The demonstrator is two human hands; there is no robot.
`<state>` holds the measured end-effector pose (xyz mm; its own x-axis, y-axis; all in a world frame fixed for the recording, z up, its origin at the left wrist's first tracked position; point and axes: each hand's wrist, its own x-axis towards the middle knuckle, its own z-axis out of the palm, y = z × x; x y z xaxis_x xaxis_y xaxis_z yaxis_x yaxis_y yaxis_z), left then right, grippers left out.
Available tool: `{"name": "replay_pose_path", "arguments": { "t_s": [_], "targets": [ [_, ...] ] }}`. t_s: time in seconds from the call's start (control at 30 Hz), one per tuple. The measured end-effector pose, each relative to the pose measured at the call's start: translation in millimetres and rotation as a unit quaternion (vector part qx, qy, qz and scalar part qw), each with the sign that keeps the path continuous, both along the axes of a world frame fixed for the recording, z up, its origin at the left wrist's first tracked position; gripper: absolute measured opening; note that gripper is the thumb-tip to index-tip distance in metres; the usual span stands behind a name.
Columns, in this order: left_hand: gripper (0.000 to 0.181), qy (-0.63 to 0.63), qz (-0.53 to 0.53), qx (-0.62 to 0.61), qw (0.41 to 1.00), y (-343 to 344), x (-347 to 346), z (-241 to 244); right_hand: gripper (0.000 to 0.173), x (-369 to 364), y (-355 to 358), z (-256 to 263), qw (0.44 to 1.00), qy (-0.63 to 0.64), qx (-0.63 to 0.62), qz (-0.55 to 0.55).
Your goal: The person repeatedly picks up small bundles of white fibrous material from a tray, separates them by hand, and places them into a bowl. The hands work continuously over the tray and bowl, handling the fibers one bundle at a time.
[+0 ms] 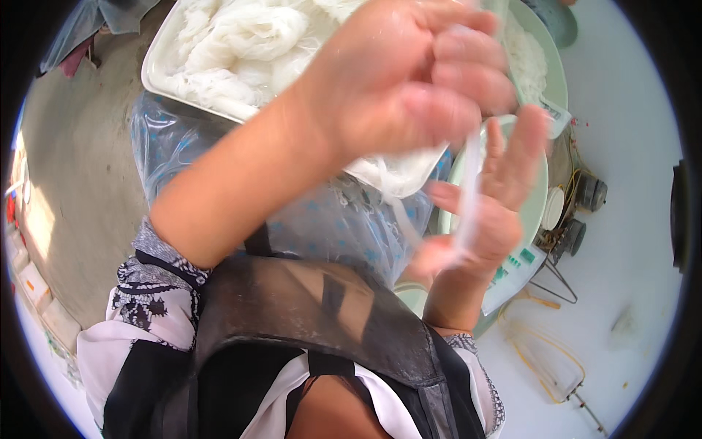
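Observation:
My left hand (pixel 406 88) is raised over the edge of a white tray (pixel 214 112), its fingers curled around one end of a white strand (pixel 467 189). Wet, tangled white fibres (pixel 252 38) fill the tray. Below and to the right, my right hand (pixel 488 219) has its fingers spread. The strand runs down from the left hand and bends at the right hand near the thumb; blur hides whether it is pinched there. Another stretch of white strand (pixel 405 219) hangs from the tray's near corner towards the right thumb.
A pale green basin (pixel 556 60) holds more white fibre; another green basin (pixel 535 203) stands behind my right hand. Clear patterned plastic (pixel 329 230) lies below the tray. Along the white wall (pixel 630 247) are a round white lid (pixel 553 208), dark fittings (pixel 591 192) and yellow cord (pixel 526 362).

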<state>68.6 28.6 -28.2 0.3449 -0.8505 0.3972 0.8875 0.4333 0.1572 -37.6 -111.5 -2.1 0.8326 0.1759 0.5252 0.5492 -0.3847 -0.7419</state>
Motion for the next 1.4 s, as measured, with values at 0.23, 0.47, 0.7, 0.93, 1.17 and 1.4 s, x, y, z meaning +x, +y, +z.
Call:
{"name": "replay_pose_path", "arguments": {
  "t_s": [0.23,0.47,0.7,0.93,1.17,1.4],
  "targets": [
    [0.052,-0.184,0.579,0.506,0.612,-8,-34,-28,0.028,26,8,-16,0.955,0.045,0.275,-0.099],
    [0.027,-0.347,0.629,0.484,0.5,-63,-81,-41,0.025,17,16,-9,0.948,0.097,0.07,-0.295],
    [0.028,-0.173,0.004,0.548,0.819,-2,-80,-40,0.013,-17,-29,-33,0.941,0.15,0.029,-0.301],
    [0.028,0.124,-0.012,0.509,0.852,49,-123,-81,0.025,-84,-34,-106,0.783,0.493,0.271,-0.268],
    [0.03,0.12,0.032,0.492,0.862,55,-126,-71,0.022,-80,-26,-140,0.745,0.52,0.354,-0.222],
    [0.028,0.098,0.077,0.475,0.871,46,-126,-73,0.019,-81,-17,-137,0.749,0.533,0.305,-0.249]
  ]
}}
